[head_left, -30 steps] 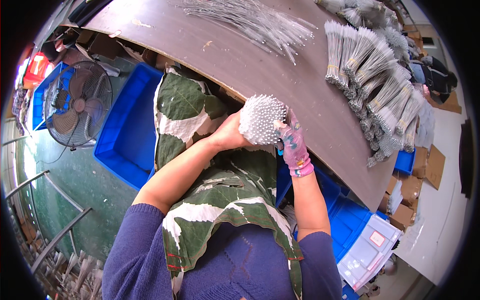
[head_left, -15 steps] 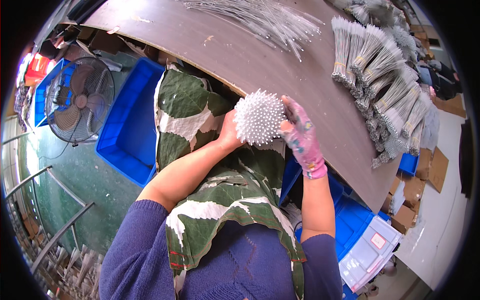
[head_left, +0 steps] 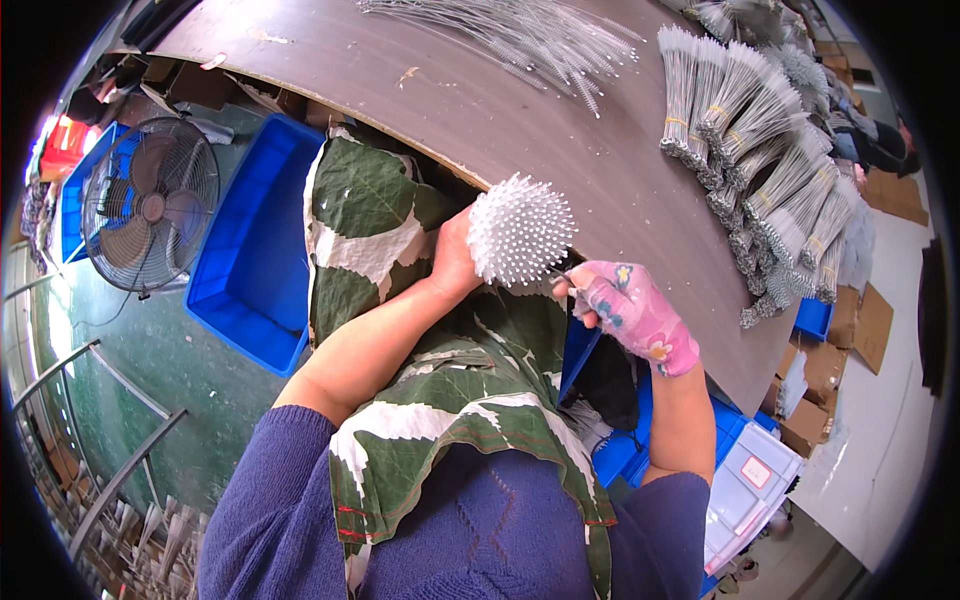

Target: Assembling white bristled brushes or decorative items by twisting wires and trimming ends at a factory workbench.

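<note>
My left hand is wrapped round a bundle of thin wire brushes with white tips, seen end-on as a round head over my lap. The lower part of the bundle is hidden from view. Just right of it is my right hand, in a pink flowered fingerless glove. Its fingers are curled together in a pinch near the bundle's lower right side. Something thin and dark shows at the fingertips, too small to name. A green and white patterned cloth covers my lap below the bundle.
Loose wire brushes lie on the brown table; tied brush bundles are piled at its right. On the left are a blue bin and a standing fan. A clear lidded box sits at lower right.
My right hand has moved down and slightly right, from beside the bundle's tips to its lower right, and its fingers have curled in. The left hand keeps hold of the bundle.
</note>
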A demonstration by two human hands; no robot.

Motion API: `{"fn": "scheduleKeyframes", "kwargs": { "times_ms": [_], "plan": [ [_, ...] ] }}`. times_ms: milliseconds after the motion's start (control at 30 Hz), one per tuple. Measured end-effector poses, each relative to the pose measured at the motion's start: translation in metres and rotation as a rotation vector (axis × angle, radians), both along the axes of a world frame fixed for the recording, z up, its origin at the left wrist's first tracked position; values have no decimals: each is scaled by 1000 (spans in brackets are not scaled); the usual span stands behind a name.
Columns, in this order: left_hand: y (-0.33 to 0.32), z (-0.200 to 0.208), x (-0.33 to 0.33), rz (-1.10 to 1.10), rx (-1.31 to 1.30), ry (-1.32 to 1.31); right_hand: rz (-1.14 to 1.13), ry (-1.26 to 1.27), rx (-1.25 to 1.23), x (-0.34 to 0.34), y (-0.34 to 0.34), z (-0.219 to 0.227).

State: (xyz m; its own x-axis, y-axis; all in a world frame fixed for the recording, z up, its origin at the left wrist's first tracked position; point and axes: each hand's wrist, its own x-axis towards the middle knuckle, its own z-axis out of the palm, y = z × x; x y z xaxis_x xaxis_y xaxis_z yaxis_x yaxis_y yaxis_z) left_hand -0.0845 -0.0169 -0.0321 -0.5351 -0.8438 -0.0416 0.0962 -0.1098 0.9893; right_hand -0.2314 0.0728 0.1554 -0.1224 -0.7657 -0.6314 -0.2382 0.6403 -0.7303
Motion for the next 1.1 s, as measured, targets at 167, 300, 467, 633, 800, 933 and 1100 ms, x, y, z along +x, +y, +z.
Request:
{"fn": "scheduleKeyframes", "kwargs": {
  "times_ms": [167,300,467,633,800,933,1100],
  "plan": [
    [0,3,2,4,-111,-46,64,33,66,-1,-15,1],
    [3,0,-1,48,-18,4,100,77,102,0,-18,4],
    [2,-6,-1,81,-91,-47,184,185,120,0,-23,9],
    [-1,11,1,121,-269,-116,226,239,120,1,-26,9],
    [-1,9,1,119,-286,-121,267,342,50,2,-25,3],
    [-1,11,2,114,-307,-124,279,373,28,4,-27,4],
    [-1,11,2,122,-269,-117,156,156,135,2,-29,7]
  ]
}}
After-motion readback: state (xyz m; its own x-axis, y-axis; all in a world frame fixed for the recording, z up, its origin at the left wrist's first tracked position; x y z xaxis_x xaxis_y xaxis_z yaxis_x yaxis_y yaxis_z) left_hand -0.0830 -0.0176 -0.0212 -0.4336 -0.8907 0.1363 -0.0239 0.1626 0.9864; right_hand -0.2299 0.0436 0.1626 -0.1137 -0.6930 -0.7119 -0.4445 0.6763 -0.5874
